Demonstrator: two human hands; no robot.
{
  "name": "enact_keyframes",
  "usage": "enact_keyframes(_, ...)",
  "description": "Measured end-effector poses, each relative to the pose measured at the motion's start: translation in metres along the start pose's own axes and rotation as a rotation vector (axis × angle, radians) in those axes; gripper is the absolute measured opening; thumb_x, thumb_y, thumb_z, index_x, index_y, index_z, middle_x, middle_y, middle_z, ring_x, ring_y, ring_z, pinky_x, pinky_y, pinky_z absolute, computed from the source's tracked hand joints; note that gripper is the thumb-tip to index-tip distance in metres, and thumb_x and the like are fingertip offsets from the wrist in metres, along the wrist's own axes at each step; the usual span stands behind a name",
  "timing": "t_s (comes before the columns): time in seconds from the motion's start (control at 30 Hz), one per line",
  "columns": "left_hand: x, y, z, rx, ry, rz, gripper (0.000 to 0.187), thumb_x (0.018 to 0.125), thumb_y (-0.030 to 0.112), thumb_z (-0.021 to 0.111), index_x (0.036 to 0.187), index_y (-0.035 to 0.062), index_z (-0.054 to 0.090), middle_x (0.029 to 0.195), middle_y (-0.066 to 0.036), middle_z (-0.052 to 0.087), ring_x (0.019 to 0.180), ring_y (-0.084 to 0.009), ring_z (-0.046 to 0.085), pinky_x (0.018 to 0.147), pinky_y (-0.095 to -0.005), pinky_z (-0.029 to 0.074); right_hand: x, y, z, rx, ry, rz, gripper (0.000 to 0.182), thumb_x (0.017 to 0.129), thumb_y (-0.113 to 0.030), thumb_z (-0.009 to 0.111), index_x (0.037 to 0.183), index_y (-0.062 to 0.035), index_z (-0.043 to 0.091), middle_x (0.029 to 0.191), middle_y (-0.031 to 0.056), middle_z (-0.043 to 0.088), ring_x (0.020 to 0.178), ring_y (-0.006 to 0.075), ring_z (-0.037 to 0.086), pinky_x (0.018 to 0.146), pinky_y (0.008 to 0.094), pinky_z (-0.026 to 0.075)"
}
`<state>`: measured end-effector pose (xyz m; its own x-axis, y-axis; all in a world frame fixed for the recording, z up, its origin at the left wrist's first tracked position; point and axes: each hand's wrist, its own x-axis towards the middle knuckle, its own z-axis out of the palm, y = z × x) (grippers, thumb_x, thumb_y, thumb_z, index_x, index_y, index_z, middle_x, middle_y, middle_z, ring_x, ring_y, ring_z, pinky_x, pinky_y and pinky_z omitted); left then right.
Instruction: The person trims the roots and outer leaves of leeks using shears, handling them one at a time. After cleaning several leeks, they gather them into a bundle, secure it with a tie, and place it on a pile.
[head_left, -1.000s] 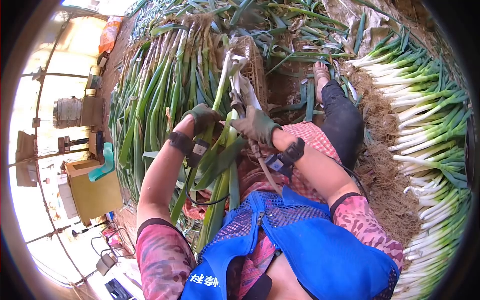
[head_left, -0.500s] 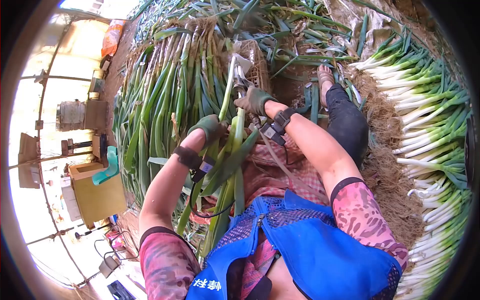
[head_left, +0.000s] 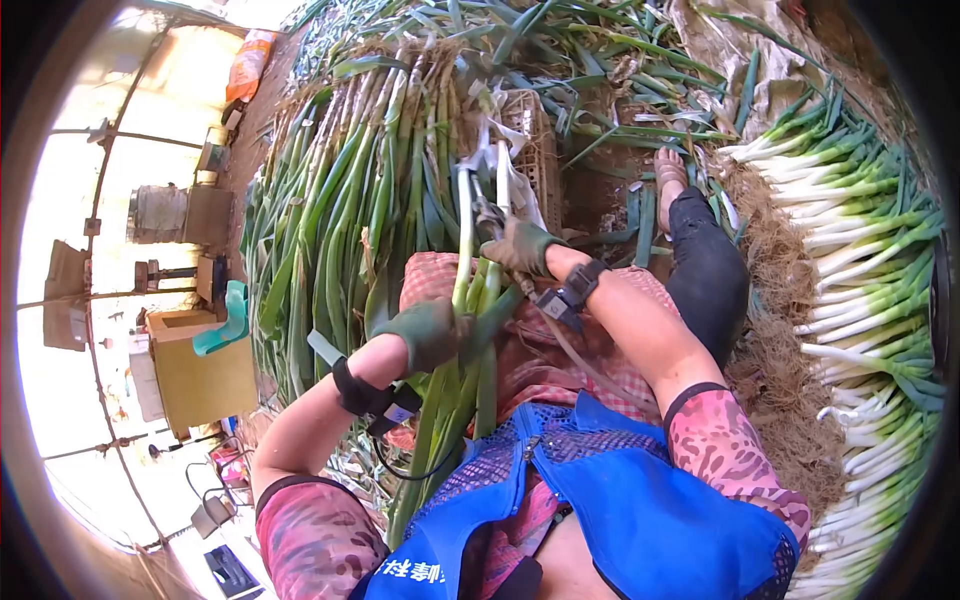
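Observation:
My left hand [head_left: 428, 333], in a green glove, is closed around a few long green onions [head_left: 466, 240] whose white ends point away from me. Just to the right, my right hand [head_left: 520, 248], also gloved, grips a metal tool [head_left: 488, 214] with a hose [head_left: 570, 350] running back from it. The tool lies between the white stalks of the held onions. Their green leaves [head_left: 450, 410] hang down over my lap. A large pile of unpeeled green onions [head_left: 335, 200] lies to the left of the hands.
Rows of white-stemmed onions [head_left: 860, 250] lie at the right beside a heap of roots [head_left: 785, 400]. A plastic crate [head_left: 530, 135] stands beyond my hands. Loose leaves [head_left: 640, 60] cover the ground ahead. At the left are a yellow box [head_left: 205, 375] and a teal object [head_left: 225, 320].
My left hand has moved closer to my body, with the held onions. More of their white stalks shows beside the tool. My right hand has shifted slightly down, still on the tool.

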<state>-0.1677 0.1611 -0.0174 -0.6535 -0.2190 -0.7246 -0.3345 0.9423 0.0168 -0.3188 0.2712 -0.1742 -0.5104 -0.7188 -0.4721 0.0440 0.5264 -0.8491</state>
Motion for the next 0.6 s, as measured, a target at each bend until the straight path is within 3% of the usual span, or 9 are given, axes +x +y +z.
enact_keyframes(0.03, -0.006, 0.002, -0.009, 0.06, -0.006, 0.075, 0.046, 0.097, 0.042, 0.05, 0.106, -0.0002, 0.065, 0.089, -0.019, 0.07, 0.083, -0.0308, 0.07, 0.076, -0.0397, 0.054, -0.001, 0.007, 0.005, 0.02, 0.058, -0.058, 0.05, 0.077, -0.039, 0.066, 0.084, 0.0109, 0.067, 0.081, 0.024, 0.069, 0.079, 0.0289, 0.071, 0.073, 0.0386, 0.054)
enact_keyframes(0.1, -0.007, 0.001, -0.047, 0.011, -0.133, -0.048, 0.046, 0.094, 0.043, 0.054, 0.103, -0.0009, 0.067, 0.09, -0.019, 0.071, 0.085, -0.0292, 0.07, 0.077, -0.0398, 0.054, -0.017, 0.009, -0.01, -0.006, -0.025, 0.022, 0.053, 0.077, -0.041, 0.067, 0.088, 0.0102, 0.066, 0.087, 0.0269, 0.069, 0.079, 0.0297, 0.069, 0.07, 0.0373, 0.053)
enact_keyframes(0.13, -0.001, -0.005, -0.065, -0.012, -0.201, -0.105, 0.047, 0.093, 0.043, 0.056, 0.102, -0.0012, 0.067, 0.09, -0.019, 0.071, 0.085, -0.0285, 0.07, 0.078, -0.0398, 0.053, 0.006, 0.04, -0.001, -0.124, -0.069, -0.124, 0.052, 0.077, -0.042, 0.068, 0.085, 0.0092, 0.066, 0.086, 0.0287, 0.067, 0.077, 0.0309, 0.069, 0.069, 0.0362, 0.052)
enact_keyframes(0.2, 0.031, -0.058, -0.092, -0.339, 0.147, -0.188, 0.045, 0.09, 0.042, 0.061, 0.101, -0.0005, 0.069, 0.092, -0.017, 0.072, 0.086, -0.0274, 0.069, 0.078, -0.0401, 0.053, -0.013, 0.039, -0.009, -0.289, -0.077, -0.236, 0.052, 0.076, -0.042, 0.068, 0.083, 0.0095, 0.064, 0.087, 0.031, 0.065, 0.08, 0.0324, 0.068, 0.072, 0.0371, 0.053)
enact_keyframes(0.27, 0.079, -0.13, -0.11, -0.232, 0.708, -0.095, 0.047, 0.086, 0.043, 0.065, 0.103, -0.0005, 0.07, 0.092, -0.018, 0.072, 0.084, -0.0286, 0.069, 0.078, -0.0398, 0.053, -0.047, 0.013, -0.02, -0.193, -0.064, -0.133, 0.054, 0.077, -0.043, 0.068, 0.087, 0.0107, 0.062, 0.089, 0.0327, 0.064, 0.083, 0.0343, 0.068, 0.075, 0.038, 0.053)
enact_keyframes(0.37, 0.143, -0.196, -0.114, -0.118, 0.396, -0.52, 0.061, 0.08, 0.05, 0.068, 0.114, -0.0007, 0.066, 0.118, -0.022, 0.066, 0.11, -0.0324, 0.064, 0.093, -0.0388, 0.051, -0.077, 0.012, -0.012, -0.045, 0.048, -0.054, 0.063, 0.078, -0.044, 0.068, 0.1, 0.0136, 0.057, 0.094, 0.0342, 0.064, 0.088, 0.0379, 0.068, 0.08, 0.0401, 0.052)
enact_keyframes(0.43, 0.147, -0.165, -0.091, -0.082, 0.574, -0.611, 0.058, 0.078, 0.042, 0.073, 0.116, -0.0005, 0.063, 0.122, -0.022, 0.064, 0.114, -0.0324, 0.063, 0.095, -0.039, 0.051, -0.087, 0.022, -0.002, -0.011, 0.076, -0.073, 0.072, 0.078, -0.045, 0.067, 0.112, 0.0161, 0.05, 0.1, 0.035, 0.064, 0.097, 0.0413, 0.066, 0.084, 0.0416, 0.051)
enact_keyframes(0.53, 0.15, -0.154, -0.092, -0.077, 0.576, -0.671, 0.053, 0.08, 0.037, 0.07, 0.12, 0.0046, 0.061, 0.122, -0.02, 0.065, 0.115, -0.0326, 0.063, 0.094, -0.042, 0.051, -0.095, 0.018, 0.004, 0.03, 0.069, -0.002, 0.057, 0.082, -0.034, 0.069, 0.12, 0.0059, 0.052, 0.082, 0.0161, 0.067, 0.074, 0.0238, 0.066, 0.069, 0.0367, 0.052)
enact_keyframes(0.6, 0.156, -0.167, -0.092, -0.013, 0.564, -0.606, 0.046, 0.081, 0.032, 0.067, 0.119, 0.0058, 0.062, 0.12, -0.02, 0.066, 0.113, -0.0349, 0.063, 0.094, -0.0431, 0.051, -0.107, -0.004, 0.003, 0.064, 0.069, -0.19, 0.051, 0.082, -0.032, 0.069, 0.117, 0.0011, 0.052, 0.087, 0.0164, 0.066, 0.081, 0.0245, 0.066, 0.073, 0.0381, 0.051)
